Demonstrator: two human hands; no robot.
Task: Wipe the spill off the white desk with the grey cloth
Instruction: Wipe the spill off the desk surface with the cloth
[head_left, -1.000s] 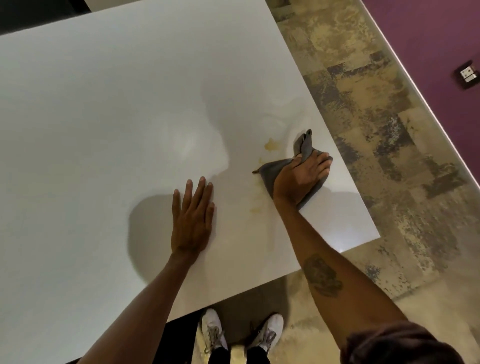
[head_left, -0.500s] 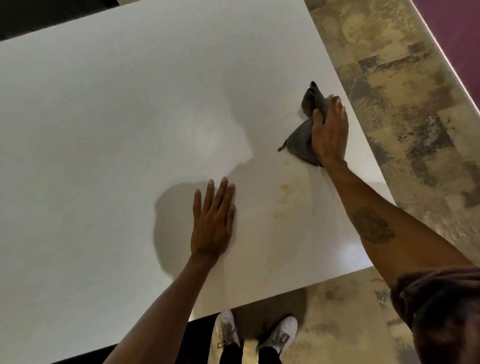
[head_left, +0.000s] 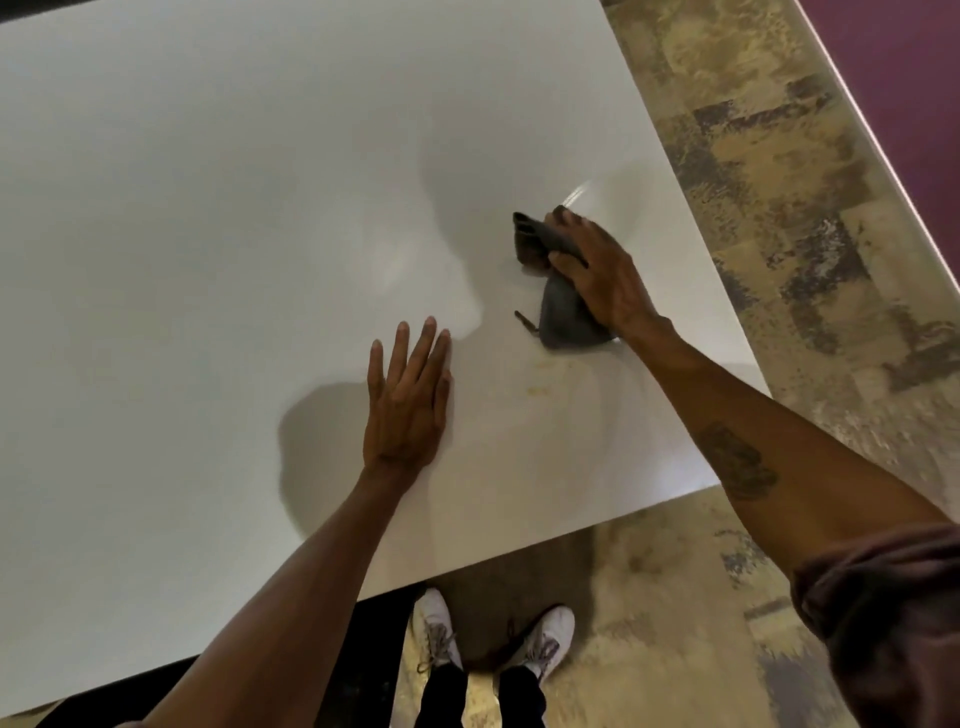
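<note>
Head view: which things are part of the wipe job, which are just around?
Job: grey cloth, right hand pressing it, faint yellowish spill, white desk, left hand flat on desk.
Around: white sneakers, patterned floor, purple wall.

I am seeing soft, even indoor light falling from above onto the glossy worktop (head_left: 182, 234). A pale glare patch is showing near its middle, and a thin bright streak is glinting beside the right hand (head_left: 597, 270), which is smearing with motion blur. The left hand (head_left: 408, 400) is casting a grey shadow to its left. Straight edges are bowing towards the frame borders, and the floor (head_left: 779, 182) is looking soft.
</note>
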